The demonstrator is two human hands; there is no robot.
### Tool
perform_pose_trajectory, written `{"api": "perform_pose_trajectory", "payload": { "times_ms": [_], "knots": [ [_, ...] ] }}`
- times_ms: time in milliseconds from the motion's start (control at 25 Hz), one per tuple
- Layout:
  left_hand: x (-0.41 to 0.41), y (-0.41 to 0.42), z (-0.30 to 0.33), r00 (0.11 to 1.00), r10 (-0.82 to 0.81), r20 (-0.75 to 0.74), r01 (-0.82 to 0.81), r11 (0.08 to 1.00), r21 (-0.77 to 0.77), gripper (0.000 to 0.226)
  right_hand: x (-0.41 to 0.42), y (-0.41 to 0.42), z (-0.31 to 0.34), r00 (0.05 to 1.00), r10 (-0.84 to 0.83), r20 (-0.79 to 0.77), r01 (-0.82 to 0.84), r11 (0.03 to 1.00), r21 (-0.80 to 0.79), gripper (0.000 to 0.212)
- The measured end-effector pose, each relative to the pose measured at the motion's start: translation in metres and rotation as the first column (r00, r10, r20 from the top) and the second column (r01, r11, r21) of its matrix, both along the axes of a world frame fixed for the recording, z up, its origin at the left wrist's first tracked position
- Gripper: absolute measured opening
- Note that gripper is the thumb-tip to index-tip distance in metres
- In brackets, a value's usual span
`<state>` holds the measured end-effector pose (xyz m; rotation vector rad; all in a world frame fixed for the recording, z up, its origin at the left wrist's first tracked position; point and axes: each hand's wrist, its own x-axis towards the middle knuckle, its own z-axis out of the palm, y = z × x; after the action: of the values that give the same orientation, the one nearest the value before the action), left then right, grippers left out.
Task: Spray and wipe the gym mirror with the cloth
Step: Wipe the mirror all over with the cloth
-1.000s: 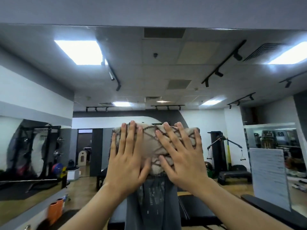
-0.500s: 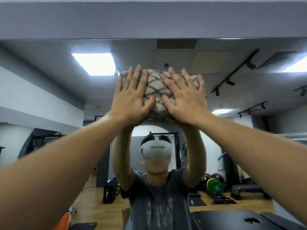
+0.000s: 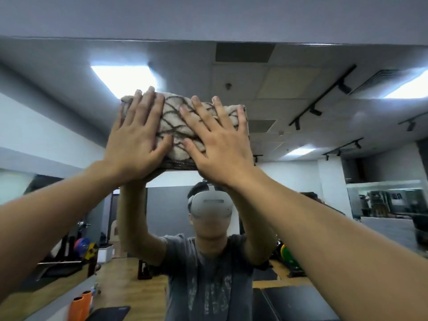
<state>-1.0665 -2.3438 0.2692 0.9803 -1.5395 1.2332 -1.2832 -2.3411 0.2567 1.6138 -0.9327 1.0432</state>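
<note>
A folded beige cloth [image 3: 178, 126] with dark brown crossing lines is pressed flat against the upper part of the gym mirror [image 3: 301, 107]. My left hand [image 3: 136, 142] lies flat on its left half, fingers pointing up and close together. On its right half my right hand [image 3: 217, 149] presses with the fingers spread. Both arms reach up and forward. The mirror shows my reflection below the cloth, arms raised, wearing a white headset and a grey T-shirt. No spray bottle is in view.
A grey wall band [image 3: 208, 17] runs above the mirror's top edge. An orange object [image 3: 80, 306] stands low on the left by the mirror's base. A black padded bench [image 3: 296, 302] shows at the lower right. Reflected racks and weight plates fill the background.
Both hands have pushed the cloth up the mirror from chest height to above head height. Over the last half second it slid a little to the left.
</note>
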Motion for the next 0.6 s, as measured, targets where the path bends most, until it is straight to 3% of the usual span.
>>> {"api": "perform_pose_trajectory", "payload": {
  "times_ms": [200, 400, 600],
  "knots": [
    [-0.129, -0.001, -0.015, 0.999, -0.016, -0.033, 0.017, 1.0, 0.021, 0.087, -0.125, 0.004, -0.011, 0.997, -0.047, 0.065, 0.046, 0.999, 0.021, 0.068],
    [-0.305, -0.006, -0.032, 0.991, -0.106, 0.085, 0.097, 0.99, 0.105, 0.088, -0.296, 0.004, -0.044, 0.965, -0.127, 0.231, 0.121, 0.992, 0.04, 0.069],
    [-0.333, 0.001, -0.125, 0.969, -0.178, 0.17, 0.14, 0.966, 0.215, 0.09, -0.331, 0.007, -0.139, 0.974, -0.146, 0.175, 0.143, 0.989, 0.029, 0.071]
  ]
}}
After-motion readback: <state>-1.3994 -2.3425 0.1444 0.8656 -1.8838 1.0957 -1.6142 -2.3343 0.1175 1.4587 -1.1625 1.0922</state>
